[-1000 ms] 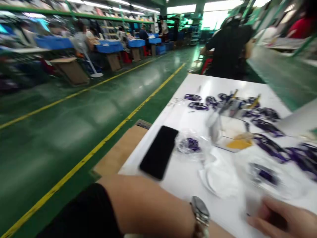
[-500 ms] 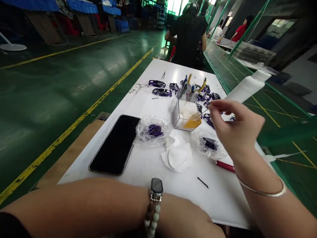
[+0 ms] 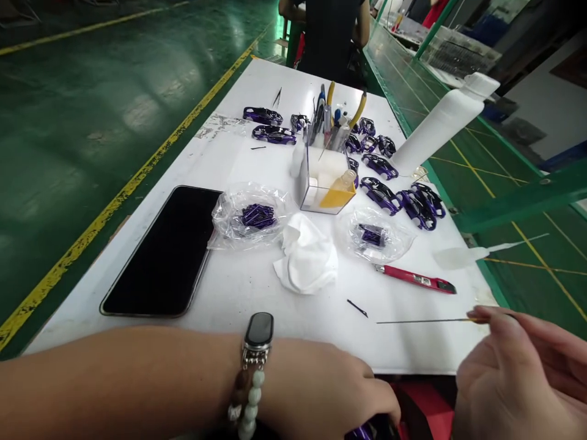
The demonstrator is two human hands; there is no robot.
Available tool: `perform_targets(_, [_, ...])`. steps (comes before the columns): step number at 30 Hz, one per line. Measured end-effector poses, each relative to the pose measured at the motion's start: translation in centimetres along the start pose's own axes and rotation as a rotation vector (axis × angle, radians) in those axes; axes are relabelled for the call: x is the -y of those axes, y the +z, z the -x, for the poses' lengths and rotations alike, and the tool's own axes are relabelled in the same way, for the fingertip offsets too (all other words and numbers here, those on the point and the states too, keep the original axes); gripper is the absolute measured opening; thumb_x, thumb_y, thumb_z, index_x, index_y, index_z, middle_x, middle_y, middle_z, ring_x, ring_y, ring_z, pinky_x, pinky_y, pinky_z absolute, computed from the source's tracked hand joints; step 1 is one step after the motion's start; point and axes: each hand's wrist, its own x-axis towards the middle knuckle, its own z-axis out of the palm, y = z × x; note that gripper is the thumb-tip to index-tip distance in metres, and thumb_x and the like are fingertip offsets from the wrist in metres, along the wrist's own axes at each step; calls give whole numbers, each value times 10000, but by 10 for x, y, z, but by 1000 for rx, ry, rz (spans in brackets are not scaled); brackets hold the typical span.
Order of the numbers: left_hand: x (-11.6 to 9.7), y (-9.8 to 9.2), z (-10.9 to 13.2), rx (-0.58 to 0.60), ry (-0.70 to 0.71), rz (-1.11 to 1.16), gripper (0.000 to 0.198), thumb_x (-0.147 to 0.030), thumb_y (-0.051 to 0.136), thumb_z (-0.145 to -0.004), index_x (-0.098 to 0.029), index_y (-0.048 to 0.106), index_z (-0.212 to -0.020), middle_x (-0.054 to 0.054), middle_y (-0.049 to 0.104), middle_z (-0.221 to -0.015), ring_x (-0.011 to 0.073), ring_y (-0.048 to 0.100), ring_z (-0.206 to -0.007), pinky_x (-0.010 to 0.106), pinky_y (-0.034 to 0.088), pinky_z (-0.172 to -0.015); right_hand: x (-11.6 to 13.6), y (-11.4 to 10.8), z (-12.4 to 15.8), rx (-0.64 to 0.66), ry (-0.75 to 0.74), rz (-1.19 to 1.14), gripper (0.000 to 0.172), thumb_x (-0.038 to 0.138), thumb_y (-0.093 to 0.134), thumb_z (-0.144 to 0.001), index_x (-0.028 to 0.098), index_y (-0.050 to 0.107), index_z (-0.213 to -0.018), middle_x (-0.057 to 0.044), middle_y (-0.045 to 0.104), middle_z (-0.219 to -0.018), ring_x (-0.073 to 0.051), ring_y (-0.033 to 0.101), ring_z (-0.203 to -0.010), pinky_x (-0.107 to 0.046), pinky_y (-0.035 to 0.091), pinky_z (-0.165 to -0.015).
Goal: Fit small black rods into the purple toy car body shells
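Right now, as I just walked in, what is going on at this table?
A person works at a white table. Their right hand pinches a thin metal rod, and their left hand reaches past the table's near edge, to a purple piece. Purple car-shaped shells lie behind and beside a clear box of tools, and a red utility knife lies near the rod.

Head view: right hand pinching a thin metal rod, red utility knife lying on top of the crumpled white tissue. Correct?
Not quite: the red utility knife isn't on the crumpled white tissue. The head view shows it lying directly on the white table, to the right of the tissue and apart from it. The right hand pinching the thin metal rod is correct.
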Motion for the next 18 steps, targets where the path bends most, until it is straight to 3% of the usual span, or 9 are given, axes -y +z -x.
perform_targets(2, [0, -2, -1, 5, -10, 15, 374, -284, 546, -914, -61, 600, -1210, 119, 718, -1053, 263, 693, -922, 294, 552, -766, 16, 10, 8, -54, 118, 52, 210, 333, 855, -663, 247, 712, -790, -73, 691, -837, -326, 677, -765, -629, 554, -850])
perform_targets(4, [1, -2, -2, 19, -19, 39, 380, -294, 532, -917, -56, 599, -1205, 130, 718, -1038, 271, 695, -925, 302, 556, -770, 21, 16, 11, -37, 143, 43, 219, 313, 860, -664, 220, 734, -817, -80, 713, -854, -312, 687, -776, -594, 569, -843])
perform_targets(8, [3, -3, -4, 55, -57, 73, 449, -302, 580, -871, -61, 582, -1251, 140, 710, -1075, 289, 693, -956, 310, 561, -790, 7, 20, 10, -77, 53, -102, 208, 262, 866, -657, 216, 734, -811, -40, 696, -779, -272, 679, -713, -545, 586, -810])
perform_targets(13, [2, -3, -3, 60, -56, 41, 380, -198, 531, -877, -64, 600, -1226, 125, 716, -1038, 262, 692, -923, 287, 548, -757, -4, 22, 12, -59, -2, -187, 203, 181, 865, -666, 224, 732, -813, -29, 692, -789, -247, 660, -696, -527, 579, -836])
perform_targets(18, [5, -3, -1, -4, -34, 97, 324, -188, 515, -866, -84, 630, -1150, 115, 717, -995, 252, 699, -913, 291, 543, -758, -4, 23, 9, -57, -10, -200, 199, 178, 860, -668, 204, 741, -824, -41, 695, -782, -249, 664, -695, -495, 583, -784])
